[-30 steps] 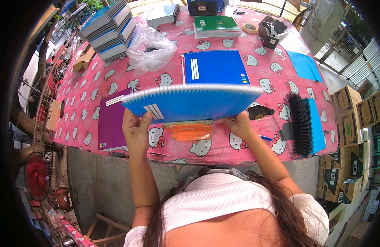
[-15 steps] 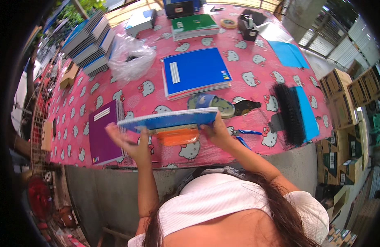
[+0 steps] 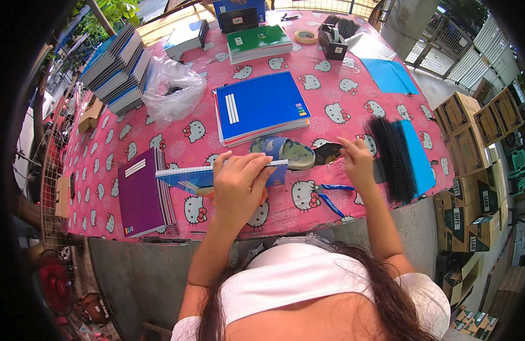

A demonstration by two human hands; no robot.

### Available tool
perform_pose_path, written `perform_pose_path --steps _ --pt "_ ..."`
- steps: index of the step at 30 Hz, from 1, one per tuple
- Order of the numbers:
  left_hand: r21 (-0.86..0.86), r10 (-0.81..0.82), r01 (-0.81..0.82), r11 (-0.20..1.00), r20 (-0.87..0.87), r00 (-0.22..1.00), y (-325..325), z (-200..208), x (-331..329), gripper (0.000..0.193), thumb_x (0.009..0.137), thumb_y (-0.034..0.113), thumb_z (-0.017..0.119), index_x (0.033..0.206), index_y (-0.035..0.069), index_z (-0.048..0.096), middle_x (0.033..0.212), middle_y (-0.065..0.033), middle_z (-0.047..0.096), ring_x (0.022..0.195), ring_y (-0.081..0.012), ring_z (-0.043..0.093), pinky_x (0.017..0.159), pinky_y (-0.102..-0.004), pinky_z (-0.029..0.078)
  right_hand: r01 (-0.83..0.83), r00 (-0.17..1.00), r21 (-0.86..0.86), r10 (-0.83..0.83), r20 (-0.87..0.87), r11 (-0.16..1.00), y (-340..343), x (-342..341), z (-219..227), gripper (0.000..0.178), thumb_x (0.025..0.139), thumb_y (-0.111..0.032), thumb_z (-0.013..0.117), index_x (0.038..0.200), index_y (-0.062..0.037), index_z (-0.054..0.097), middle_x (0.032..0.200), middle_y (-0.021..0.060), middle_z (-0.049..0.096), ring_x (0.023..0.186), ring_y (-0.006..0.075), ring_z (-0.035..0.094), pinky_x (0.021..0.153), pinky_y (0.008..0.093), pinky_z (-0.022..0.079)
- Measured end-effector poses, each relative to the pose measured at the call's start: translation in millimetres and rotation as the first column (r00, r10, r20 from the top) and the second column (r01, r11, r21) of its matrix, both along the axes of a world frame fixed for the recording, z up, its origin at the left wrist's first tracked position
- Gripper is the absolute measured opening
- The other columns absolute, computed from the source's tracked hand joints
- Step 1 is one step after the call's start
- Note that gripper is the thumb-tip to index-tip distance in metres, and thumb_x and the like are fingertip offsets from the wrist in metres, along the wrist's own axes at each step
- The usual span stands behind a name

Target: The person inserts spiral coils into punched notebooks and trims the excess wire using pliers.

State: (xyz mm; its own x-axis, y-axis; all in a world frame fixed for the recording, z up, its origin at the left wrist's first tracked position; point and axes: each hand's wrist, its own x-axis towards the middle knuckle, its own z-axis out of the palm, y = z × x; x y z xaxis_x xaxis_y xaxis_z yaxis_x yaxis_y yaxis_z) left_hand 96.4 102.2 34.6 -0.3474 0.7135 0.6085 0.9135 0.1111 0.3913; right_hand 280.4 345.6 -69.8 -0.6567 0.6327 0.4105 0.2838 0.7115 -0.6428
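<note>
Blue spiral notebook (image 3: 217,177) gripped edge-on by left hand (image 3: 238,184), right hand (image 3: 356,162) fingers half-curled — touching black binding combs (image 3: 393,159), pink bench (image 3: 330,108).

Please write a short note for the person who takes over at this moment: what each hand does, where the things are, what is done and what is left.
Left hand: grip closed on the blue notebook, held flat above the near table edge.
Right hand: on the table beside the black binding combs; whether it holds one cannot be seen.
Blue-handled pliers lie between the hands.
Done: a blue stack mid-table, a purple notebook on the left.
Left: the held notebook is not yet set down.
</note>
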Motion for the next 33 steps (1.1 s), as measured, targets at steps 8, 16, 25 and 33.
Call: perform_pose_path --steps 8,16,25,33 --pt "0.012 0.04 -0.042 0.999 0.103 0.994 3.1 10.2 9.7 0.019 0.077 0.019 0.075 0.09 0.006 0.073 0.086 -0.0064 0.067 0.085 -0.0209 0.061 0.088 -0.0377 0.038 -0.349 0.889 -0.007 0.328 -0.32 0.937 -77.4 -38.2 87.3 0.029 0.076 0.002 0.073 0.103 -0.0051 0.072 0.089 0.008 0.065 0.07 0.0122 0.062 0.057 0.0241 0.047" --pt "0.024 0.126 -0.128 0.991 0.094 0.988 4.5 9.0 15.4 0.019 0.077 0.022 0.076 0.088 0.007 0.073 0.084 -0.0042 0.066 0.084 -0.0191 0.06 0.094 -0.0383 0.033 -0.584 0.812 -0.205 0.561 -0.164 0.785 -63.1 -47.2 112.9 0.025 0.074 0.002 0.068 0.098 -0.0049 0.072 0.084 0.0088 0.065 0.069 0.0197 0.064 0.062 0.0292 0.05" --pt "0.111 0.013 -0.01 0.994 -0.031 0.999 -15.1 -8.1 21.7 0.023 0.069 0.018 0.08 0.09 0.012 0.074 0.087 0.0002 0.065 0.09 -0.017 0.059 0.1 -0.0407 0.026 -0.67 0.728 -0.262 0.684 -0.045 0.695 -58.3 -42.5 135.5 0.025 0.076 0.0 0.068 0.098 -0.0097 0.074 0.081 0.0075 0.064 0.067 0.0213 0.064 0.06 0.0286 0.05" --pt "0.14 -0.018 0.041 0.989 -0.162 0.987 -36.0 -36.6 33.6 0.029 0.07 0.015 0.077 0.099 0.018 0.074 0.091 0.0032 0.063 0.088 -0.0171 0.058 0.106 -0.0453 0.02 -0.757 0.635 -0.159 0.771 0.044 0.633 -68.0 -40.4 125.6 0.02 0.071 -0.007 0.074 0.091 -0.0137 0.076 0.081 0.0052 0.061 0.074 0.0216 0.062 0.063 0.035 0.049"
